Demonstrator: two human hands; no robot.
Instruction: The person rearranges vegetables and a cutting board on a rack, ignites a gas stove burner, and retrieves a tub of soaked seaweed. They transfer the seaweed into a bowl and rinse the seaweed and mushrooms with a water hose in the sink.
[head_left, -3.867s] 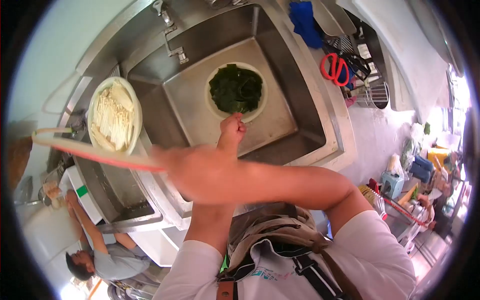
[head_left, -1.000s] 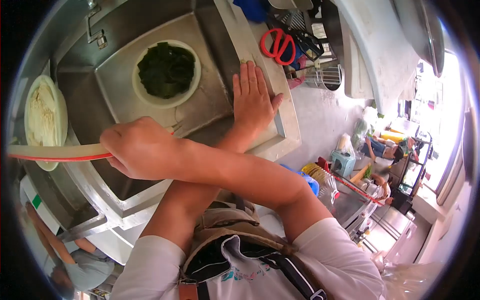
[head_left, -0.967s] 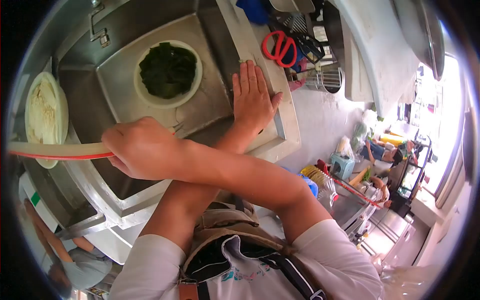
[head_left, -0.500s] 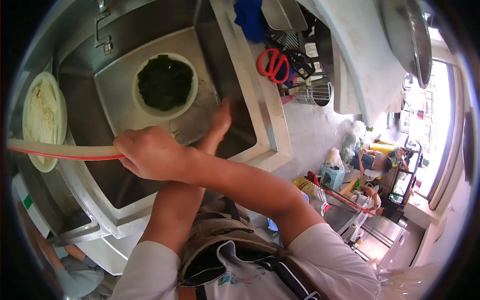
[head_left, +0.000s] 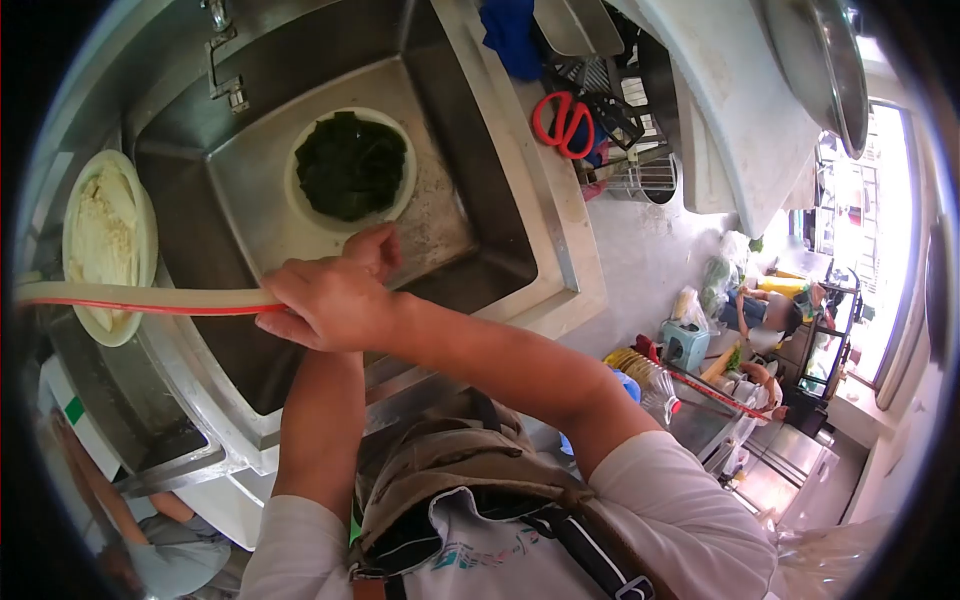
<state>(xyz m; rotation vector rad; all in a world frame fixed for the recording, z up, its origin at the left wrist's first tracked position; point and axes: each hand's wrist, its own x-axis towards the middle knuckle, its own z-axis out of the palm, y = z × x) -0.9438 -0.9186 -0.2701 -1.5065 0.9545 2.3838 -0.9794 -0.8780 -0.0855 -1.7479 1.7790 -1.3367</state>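
Note:
My forearms cross over a steel sink (head_left: pixel 440 200). My right hand (head_left: pixel 330 303) is closed round a pale hose (head_left: pixel 150 297) with a red stripe, which runs in from the left edge. Beneath it, my left hand (head_left: pixel 374 250) reaches into the sink close to the bowl's near rim; it is partly covered by the right hand, and its finger pose is unclear. A pale round bowl (head_left: pixel 409 190) on the sink floor holds dark green leafy pieces (head_left: pixel 350 165), perhaps seaweed. To the left, an oval pale basin (head_left: pixel 148 235) contains whitish food (head_left: pixel 100 240).
A metal tap (head_left: pixel 225 85) is on the sink's far left wall. Red-handled scissors (head_left: pixel 563 125) lie by a wire rack (head_left: pixel 645 180) beyond the right rim. Other people are seen at the far right (head_left: pixel 750 310) and lower left (head_left: pixel 170 560). Bottles (head_left: pixel 655 385) stand at right.
My left hand has moved left from the sink's right side to beneath the right hand, near the bowl. My right hand still grips the hose. The view has shifted slightly.

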